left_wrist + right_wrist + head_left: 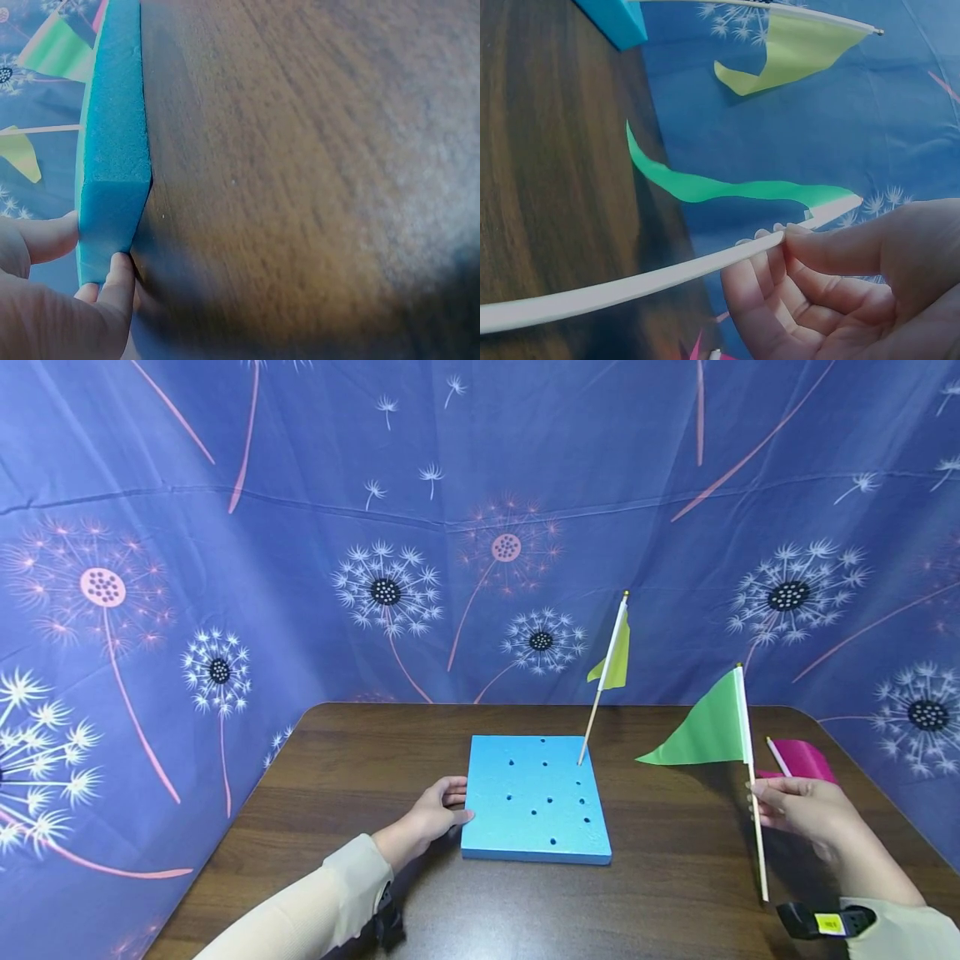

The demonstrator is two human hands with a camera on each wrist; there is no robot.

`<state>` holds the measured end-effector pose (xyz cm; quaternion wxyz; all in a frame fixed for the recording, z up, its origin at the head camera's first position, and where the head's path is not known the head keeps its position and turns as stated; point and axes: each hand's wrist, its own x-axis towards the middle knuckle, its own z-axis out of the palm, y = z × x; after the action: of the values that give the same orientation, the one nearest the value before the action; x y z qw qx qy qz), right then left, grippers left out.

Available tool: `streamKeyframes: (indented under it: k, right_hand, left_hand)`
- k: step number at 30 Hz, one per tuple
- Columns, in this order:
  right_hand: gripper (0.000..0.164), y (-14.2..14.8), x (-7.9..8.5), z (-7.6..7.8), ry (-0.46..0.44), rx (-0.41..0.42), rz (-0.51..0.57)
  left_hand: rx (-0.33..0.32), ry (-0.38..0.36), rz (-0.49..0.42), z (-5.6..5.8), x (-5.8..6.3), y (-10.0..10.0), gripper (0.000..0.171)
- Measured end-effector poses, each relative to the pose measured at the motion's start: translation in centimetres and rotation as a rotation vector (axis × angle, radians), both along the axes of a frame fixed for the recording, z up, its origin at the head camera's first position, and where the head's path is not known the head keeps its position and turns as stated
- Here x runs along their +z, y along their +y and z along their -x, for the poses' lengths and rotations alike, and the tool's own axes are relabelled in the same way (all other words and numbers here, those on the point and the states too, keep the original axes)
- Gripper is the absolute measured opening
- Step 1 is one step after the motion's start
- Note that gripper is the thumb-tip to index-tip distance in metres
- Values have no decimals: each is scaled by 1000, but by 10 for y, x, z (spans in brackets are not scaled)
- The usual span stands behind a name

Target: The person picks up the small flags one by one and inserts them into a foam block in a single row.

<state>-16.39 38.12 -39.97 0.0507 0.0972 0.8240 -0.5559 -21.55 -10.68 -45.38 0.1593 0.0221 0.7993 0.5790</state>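
A square blue foam board [528, 802] dotted with small holes lies on the table. My left hand [431, 814] grips its left edge, thumb [49, 238] over the top face and fingertips against the side. From the board's far right corner rises a yellow flag [617, 656] on a thin stick, leaning slightly right. Off to the right, my right hand [806, 814] pinches the stick of a green triangular flag [708, 727] between thumb and fingers. The flag is nearly upright, its cloth pointing left; in the right wrist view its stick [630, 286] crosses the lower half.
A magenta flag [806, 760] with a white-sleeved stick lies on the brown wooden table [360, 752], partly hidden behind my right hand. Behind the table hangs a blue cloth [300, 568] printed with dandelions.
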Motion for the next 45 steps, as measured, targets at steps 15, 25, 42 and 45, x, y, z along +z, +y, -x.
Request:
streamKeyframes:
  k: [15, 25, 42, 45]
  right_hand:
    - [16, -4, 6, 3, 38, -53, 28]
    - [20, -15, 11, 5, 117, -25, 30]
    - [27, -47, 21, 14, 244, 14, 166]
    - [27, -52, 26, 16, 277, 25, 243]
  left_hand:
    - [1, 4, -6, -3, 4, 1, 52]
    - [8, 22, 6, -4, 1, 2, 52]
    - [-17, 31, -17, -4, 0, 0, 54]
    - [-14, 30, -17, -4, 0, 0, 53]
